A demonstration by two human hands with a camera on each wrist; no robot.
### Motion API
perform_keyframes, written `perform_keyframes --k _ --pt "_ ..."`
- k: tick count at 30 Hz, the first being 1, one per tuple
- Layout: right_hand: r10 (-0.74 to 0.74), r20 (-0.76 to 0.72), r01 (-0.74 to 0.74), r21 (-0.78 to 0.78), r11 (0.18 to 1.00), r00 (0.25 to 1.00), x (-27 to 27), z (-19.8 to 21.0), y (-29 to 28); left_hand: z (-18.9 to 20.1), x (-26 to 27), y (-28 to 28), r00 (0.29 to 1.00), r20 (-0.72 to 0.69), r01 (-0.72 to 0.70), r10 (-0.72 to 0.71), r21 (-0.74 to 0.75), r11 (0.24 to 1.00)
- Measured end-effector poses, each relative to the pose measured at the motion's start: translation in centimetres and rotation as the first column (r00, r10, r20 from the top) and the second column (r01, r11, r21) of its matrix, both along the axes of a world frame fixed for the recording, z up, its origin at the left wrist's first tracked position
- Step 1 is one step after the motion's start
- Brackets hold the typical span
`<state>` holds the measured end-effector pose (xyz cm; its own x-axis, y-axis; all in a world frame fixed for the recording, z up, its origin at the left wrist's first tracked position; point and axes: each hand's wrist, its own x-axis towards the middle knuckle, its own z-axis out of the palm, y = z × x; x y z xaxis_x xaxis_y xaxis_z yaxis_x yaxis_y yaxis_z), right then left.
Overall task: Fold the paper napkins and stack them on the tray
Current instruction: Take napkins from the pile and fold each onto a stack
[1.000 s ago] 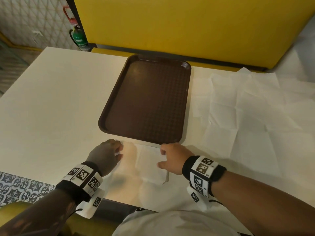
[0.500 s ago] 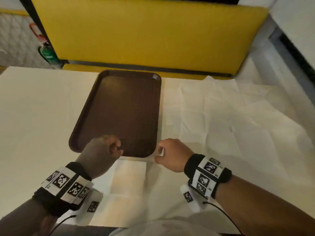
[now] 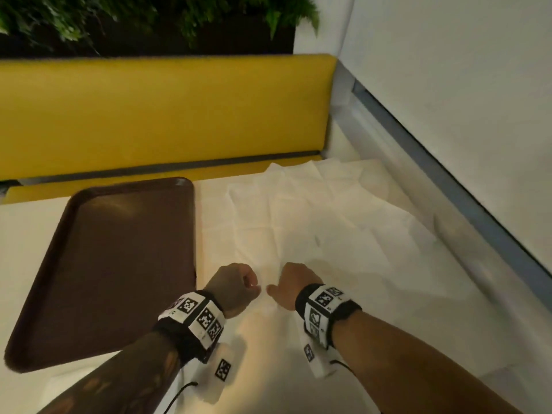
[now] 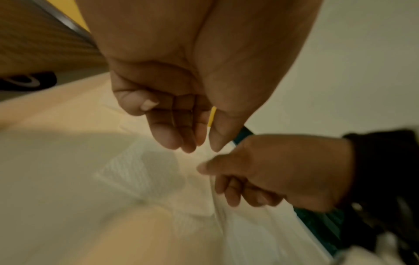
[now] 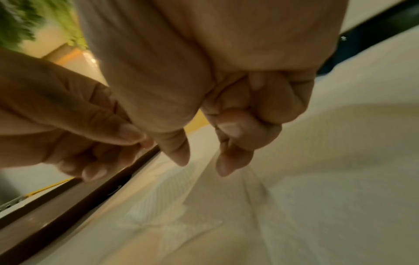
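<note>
Both hands hover close together above the near edge of the spread napkins: the left hand (image 3: 236, 286) has its fingers curled and thumb drawn toward the fingertips, and the right hand (image 3: 294, 283) is curled likewise, thumb pointing inward. In the wrist views the fingertips sit just over the paper, with a raised fold of napkin running up toward the right hand's fingers, but blur keeps me from telling whether either hand actually pinches a sheet. The paper napkins (image 3: 313, 231) lie unfolded and overlapping on the white table (image 3: 35, 234), to the right of the brown tray (image 3: 113, 264) and reaching toward the wall. The tray holds nothing that these views show; no folded napkin rests on it. Judging from that, the task looks to be at or near its start: a first sheet is seemingly being taken up, and every fold and the whole stack remain to be done. Behind the table runs a yellow bench back (image 3: 164, 115).
</note>
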<state>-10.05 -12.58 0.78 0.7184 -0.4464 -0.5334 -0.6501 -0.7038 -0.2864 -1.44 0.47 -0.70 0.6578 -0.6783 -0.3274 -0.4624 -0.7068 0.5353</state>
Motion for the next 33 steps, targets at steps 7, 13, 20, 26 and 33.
perform_keyframes --k 7,13,20,26,33 --pt "-0.156 0.004 0.155 0.085 0.984 0.988 1.4 -1.5 0.2 -0.9 -1.4 -0.6 0.999 -0.038 0.013 -0.01 0.057 0.998" --pt "-0.158 0.007 0.157 0.102 0.982 0.987 1.8 -1.6 0.2 0.2 -1.2 -0.6 0.998 -0.062 -0.02 0.023 0.043 0.999" --pt "-0.166 0.098 0.15 0.153 0.977 0.981 2.8 -0.2 -0.2 1.7 -1.8 -0.7 0.999 -0.018 -0.042 0.041 -0.05 0.998" --pt "-0.067 0.247 0.017 0.198 0.98 0.967 2.6 2.7 0.3 3.1 -2.0 -1.0 0.996 0.047 -0.066 0.073 -0.127 0.99" --pt "-0.042 0.458 -0.082 0.248 0.965 0.888 1.9 6.7 -0.1 5.7 -0.9 0.5 0.99 0.116 -0.052 0.082 -0.239 0.97"
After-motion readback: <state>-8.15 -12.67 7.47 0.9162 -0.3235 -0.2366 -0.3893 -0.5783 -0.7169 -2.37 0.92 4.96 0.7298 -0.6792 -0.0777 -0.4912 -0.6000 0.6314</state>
